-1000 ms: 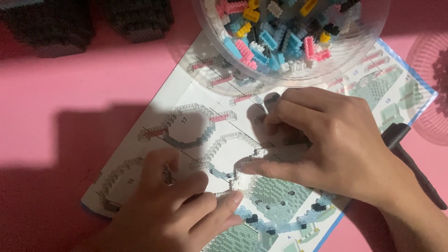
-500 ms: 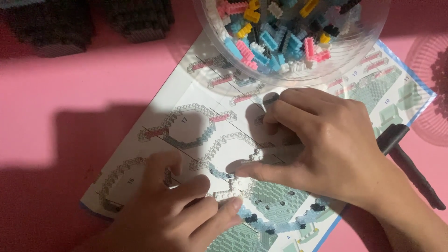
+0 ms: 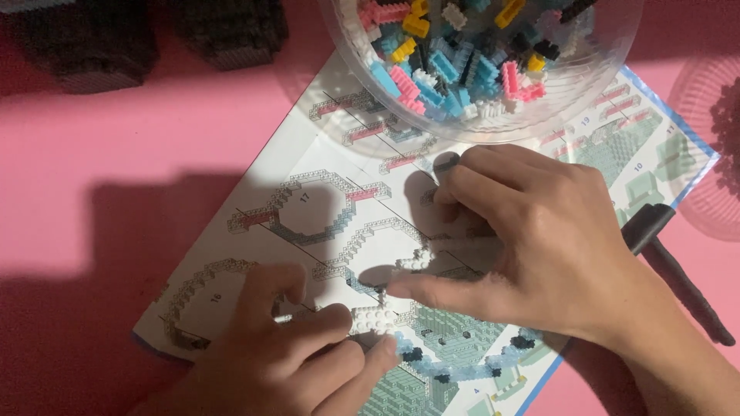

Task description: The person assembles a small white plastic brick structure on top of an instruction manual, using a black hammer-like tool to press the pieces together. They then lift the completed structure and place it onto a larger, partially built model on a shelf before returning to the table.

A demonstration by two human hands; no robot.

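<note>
A ring of tiny white, pale blue and black bricks (image 3: 455,368) lies on a printed instruction sheet (image 3: 308,146) spread over a pink table. My left hand (image 3: 293,354) pinches the white end of that ring (image 3: 375,318) between thumb and fingers. My right hand (image 3: 539,246) rests over the sheet, palm down, its thumb tip pressing near the same white bricks and its fingers curled by a short white brick row (image 3: 416,258). Whether the right hand holds a loose brick is hidden.
A clear round tub (image 3: 609,85) of several pink, blue, yellow, white and black bricks stands at the top. Two dark brick blocks (image 3: 85,46) sit at the top left. A black pen-like tool (image 3: 678,277) lies to the right, next to another clear dish (image 3: 713,146).
My right hand has slid slightly left, its thumb closing on the white bricks held by my left hand. The left hand has barely moved.
</note>
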